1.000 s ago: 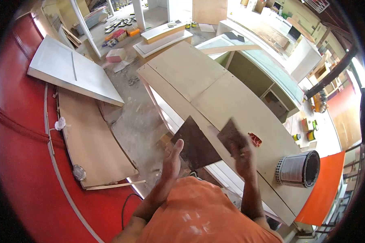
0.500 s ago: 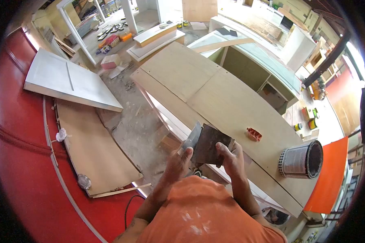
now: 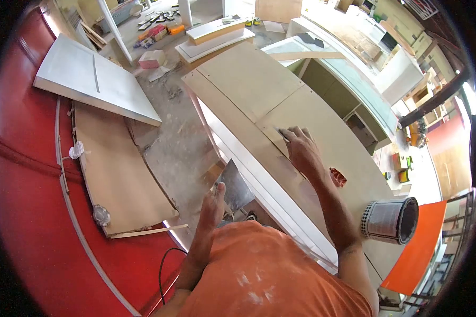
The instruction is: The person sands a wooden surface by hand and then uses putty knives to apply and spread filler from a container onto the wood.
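My left hand [image 3: 212,207] is closed around a flat metal scraper plate [image 3: 238,186], held beside the near edge of the long wooden panel [image 3: 254,79]. Over that panel, close to its lengthwise seam, my right hand [image 3: 303,148] reaches out with its fingers bent round a thin dark piece [image 3: 281,132], mostly hidden under the hand. A crumpled red packet [image 3: 338,177] lies beside my right forearm. Farther right, an open tin [image 3: 390,221] stands tilted in view on the panel.
At the left, a white panel [image 3: 100,87] lies over a brown board [image 3: 124,185] by a red surface [image 3: 26,211]. An open-topped cabinet [image 3: 330,87] stands beyond the work panel. An orange sheet [image 3: 417,253] is at the right.
My hands have moved apart. The right hand went forward onto the panel with a thin dark piece; the left hand moved down and left with the metal plate.
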The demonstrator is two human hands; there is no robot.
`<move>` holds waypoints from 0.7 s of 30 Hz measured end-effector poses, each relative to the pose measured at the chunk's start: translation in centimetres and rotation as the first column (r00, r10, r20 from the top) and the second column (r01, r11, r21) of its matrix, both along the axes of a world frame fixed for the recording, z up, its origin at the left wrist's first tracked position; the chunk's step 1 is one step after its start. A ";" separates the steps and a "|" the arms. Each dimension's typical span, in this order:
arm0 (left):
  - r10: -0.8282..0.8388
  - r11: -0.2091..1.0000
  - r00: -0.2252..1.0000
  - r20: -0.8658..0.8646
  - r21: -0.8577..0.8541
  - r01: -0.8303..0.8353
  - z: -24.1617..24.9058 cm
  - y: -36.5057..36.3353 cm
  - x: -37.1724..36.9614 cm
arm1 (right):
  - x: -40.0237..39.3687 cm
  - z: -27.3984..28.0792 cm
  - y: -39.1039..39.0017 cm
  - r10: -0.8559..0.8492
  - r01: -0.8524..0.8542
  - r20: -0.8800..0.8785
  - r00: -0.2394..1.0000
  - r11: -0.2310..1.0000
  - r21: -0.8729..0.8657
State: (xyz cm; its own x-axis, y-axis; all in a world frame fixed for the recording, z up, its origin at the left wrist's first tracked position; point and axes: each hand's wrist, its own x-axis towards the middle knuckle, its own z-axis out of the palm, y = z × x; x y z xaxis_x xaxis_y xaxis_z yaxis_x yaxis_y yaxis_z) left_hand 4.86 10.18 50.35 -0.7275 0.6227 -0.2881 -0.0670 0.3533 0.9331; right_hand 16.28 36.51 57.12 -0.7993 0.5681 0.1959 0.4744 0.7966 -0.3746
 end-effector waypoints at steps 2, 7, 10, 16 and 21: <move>0.023 0.997 1.000 -0.009 0.073 -0.022 -0.5 -0.5 0.0 | -1.1 -1.4 0.4 0.006 -0.020 0.082 0.997 0.985 0.172; 0.166 0.983 0.942 -0.291 0.125 -0.135 -2.0 -0.4 0.2 | -2.9 -2.6 0.3 -0.017 -0.046 0.233 0.972 0.964 0.262; 0.024 0.996 0.997 -0.078 0.089 -0.017 -0.6 -1.2 -0.5 | -3.5 -3.4 0.2 -0.012 -0.079 0.284 0.959 0.948 0.308; 0.072 0.996 0.982 -0.174 0.056 -0.063 -2.9 -0.9 -1.0 | -3.1 -5.4 0.2 0.026 -0.125 0.275 0.961 0.928 0.351; -0.126 0.990 0.991 -0.045 -0.075 0.123 -2.1 -0.4 -2.2 | -2.9 -3.8 0.5 0.079 -0.177 0.303 0.950 0.934 0.311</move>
State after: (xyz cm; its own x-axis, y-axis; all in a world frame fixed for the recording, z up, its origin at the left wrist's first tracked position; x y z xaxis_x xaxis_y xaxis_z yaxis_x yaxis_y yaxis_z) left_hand 2.69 9.79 48.21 -0.6603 0.6883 -0.3005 0.0275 0.4220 0.9062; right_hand 13.33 36.97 53.31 -0.9102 0.3992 0.1107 0.4066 0.9120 0.0544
